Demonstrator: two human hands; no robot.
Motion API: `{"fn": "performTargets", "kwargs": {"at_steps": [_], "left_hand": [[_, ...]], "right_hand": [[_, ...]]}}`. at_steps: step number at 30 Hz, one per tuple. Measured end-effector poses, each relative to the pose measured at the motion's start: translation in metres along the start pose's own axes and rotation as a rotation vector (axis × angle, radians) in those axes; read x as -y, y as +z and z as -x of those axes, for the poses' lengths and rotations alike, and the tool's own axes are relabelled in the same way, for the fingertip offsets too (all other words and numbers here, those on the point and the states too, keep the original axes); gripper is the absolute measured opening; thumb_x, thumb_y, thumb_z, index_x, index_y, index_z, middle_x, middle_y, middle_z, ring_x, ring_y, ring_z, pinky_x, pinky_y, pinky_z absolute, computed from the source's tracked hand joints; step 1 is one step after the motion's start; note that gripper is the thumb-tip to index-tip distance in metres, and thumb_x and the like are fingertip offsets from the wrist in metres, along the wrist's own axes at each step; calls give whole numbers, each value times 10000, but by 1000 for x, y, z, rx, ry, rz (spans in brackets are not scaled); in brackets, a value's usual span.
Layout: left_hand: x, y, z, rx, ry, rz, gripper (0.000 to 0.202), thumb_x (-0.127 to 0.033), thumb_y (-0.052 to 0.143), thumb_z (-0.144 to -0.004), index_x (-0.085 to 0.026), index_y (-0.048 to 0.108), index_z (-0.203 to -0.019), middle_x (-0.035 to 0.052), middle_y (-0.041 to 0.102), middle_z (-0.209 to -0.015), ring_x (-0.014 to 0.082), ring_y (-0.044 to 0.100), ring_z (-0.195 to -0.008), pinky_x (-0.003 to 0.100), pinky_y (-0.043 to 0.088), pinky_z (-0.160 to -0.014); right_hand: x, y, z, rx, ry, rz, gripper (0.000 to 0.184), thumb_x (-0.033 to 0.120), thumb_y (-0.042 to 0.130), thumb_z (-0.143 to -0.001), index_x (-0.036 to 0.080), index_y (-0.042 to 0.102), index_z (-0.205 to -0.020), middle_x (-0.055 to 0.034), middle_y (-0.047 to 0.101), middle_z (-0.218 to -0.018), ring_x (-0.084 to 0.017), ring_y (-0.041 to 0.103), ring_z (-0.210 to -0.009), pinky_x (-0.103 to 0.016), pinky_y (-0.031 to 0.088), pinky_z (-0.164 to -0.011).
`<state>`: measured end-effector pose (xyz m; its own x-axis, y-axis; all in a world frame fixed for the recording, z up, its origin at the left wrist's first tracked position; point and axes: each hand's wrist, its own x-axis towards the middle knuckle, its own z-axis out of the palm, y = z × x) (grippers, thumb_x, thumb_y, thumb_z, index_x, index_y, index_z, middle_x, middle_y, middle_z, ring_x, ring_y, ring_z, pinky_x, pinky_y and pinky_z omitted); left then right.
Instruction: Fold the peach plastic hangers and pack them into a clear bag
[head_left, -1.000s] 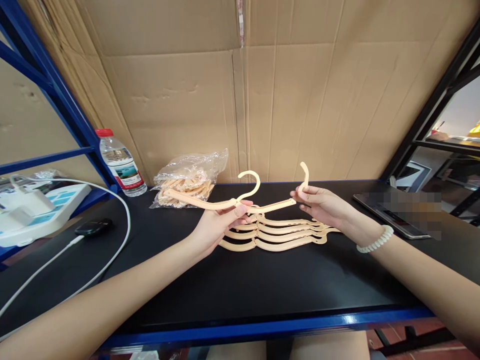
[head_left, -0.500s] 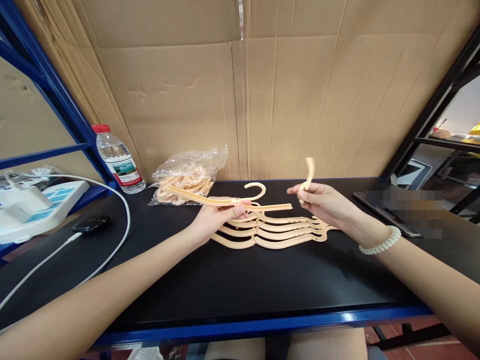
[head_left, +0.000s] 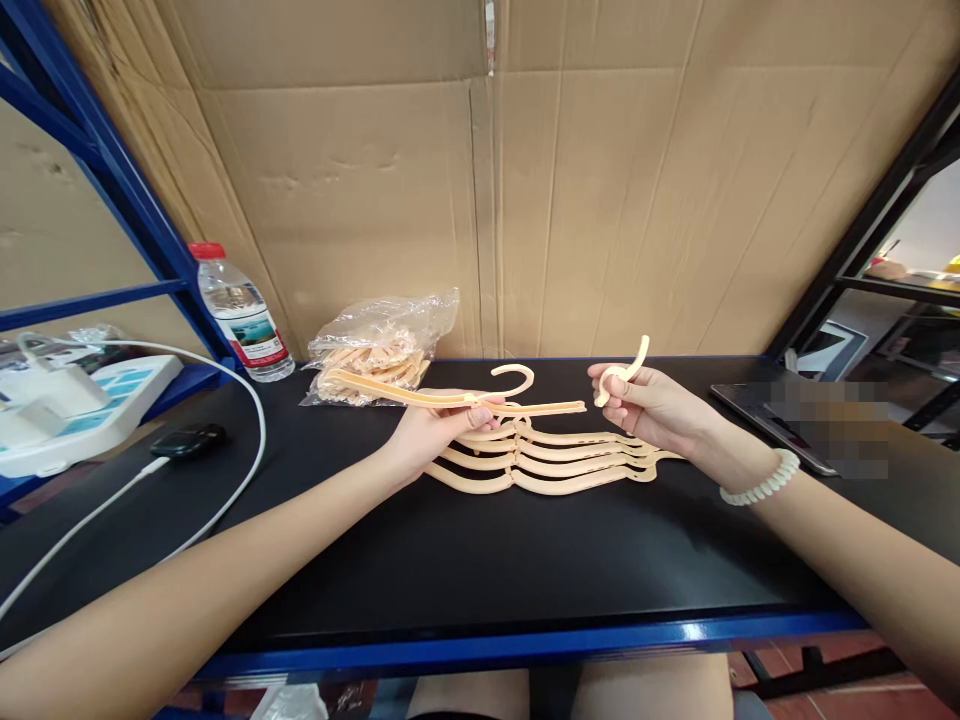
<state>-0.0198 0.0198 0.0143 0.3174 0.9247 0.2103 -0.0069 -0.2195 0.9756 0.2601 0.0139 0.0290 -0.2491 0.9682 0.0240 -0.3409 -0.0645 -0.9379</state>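
My left hand (head_left: 435, 428) is closed on the middle of a cream plastic clothes hanger (head_left: 390, 388), whose hook curves up and whose arms spread left and right above the table. To the right, my right hand (head_left: 634, 398) pinches a small curved hanger piece (head_left: 637, 355) of the same cream plastic, its free end pointing up. The piece is apart from the hanger's right arm tip. Beneath and behind my left hand lie several more cream hangers (head_left: 570, 482), nested in a row on the black table, partly hidden by both hands.
A clear plastic bag (head_left: 397, 312) of cream pieces lies at the back. A water bottle (head_left: 246, 318), a white power strip (head_left: 112, 410) and a black device (head_left: 187, 442) with a white cable stand left. A dark tablet-like device (head_left: 757, 420) lies right. Cardboard (head_left: 600, 200) backs the table (head_left: 525, 570).
My right hand has turned the small curved piece, so its free end now slants up to the right. My left hand and the hanger have stayed nearly in place.
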Motion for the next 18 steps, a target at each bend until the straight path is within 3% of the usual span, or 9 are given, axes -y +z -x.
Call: {"fn": "performTargets", "kwargs": {"at_steps": [5, 10, 14, 18], "left_hand": [[2, -1, 0, 22, 10, -2, 303, -366, 775, -725, -204, 766, -981, 40, 759, -798, 189, 696, -829, 328, 535, -887], [2, -2, -1, 12, 21, -8, 290, -358, 780, -721, -218, 767, -975, 34, 761, -820, 178, 693, -838, 320, 533, -897], [1, -1, -1, -9, 17, 7, 295, -352, 798, -695, -215, 771, -955, 33, 760, -824, 173, 693, -827, 321, 541, -894], [-1, 1, -1, -20, 7, 4, 294, -358, 804, -680, -210, 775, -933, 36, 764, -825, 177, 699, -823, 327, 548, -890]], "right_hand": [[-3, -3, -2, 52, -5, -28, 233, 293, 857, -635, 156, 685, -713, 22, 564, -721, -40, 486, -600, -137, 455, -538], [-6, -6, -3, 121, -29, -25, 189, 308, 772, -755, 162, 657, -722, 25, 555, -721, -34, 451, -569, -128, 396, -471], [-8, -6, -3, 137, -30, -2, 138, 201, 795, -722, 162, 666, -755, 32, 553, -710, -33, 471, -584, -127, 416, -512], [-10, -6, -3, 117, -39, 24, 152, 205, 809, -700, 164, 672, -751, 28, 563, -719, -41, 492, -603, -140, 423, -526]]}}
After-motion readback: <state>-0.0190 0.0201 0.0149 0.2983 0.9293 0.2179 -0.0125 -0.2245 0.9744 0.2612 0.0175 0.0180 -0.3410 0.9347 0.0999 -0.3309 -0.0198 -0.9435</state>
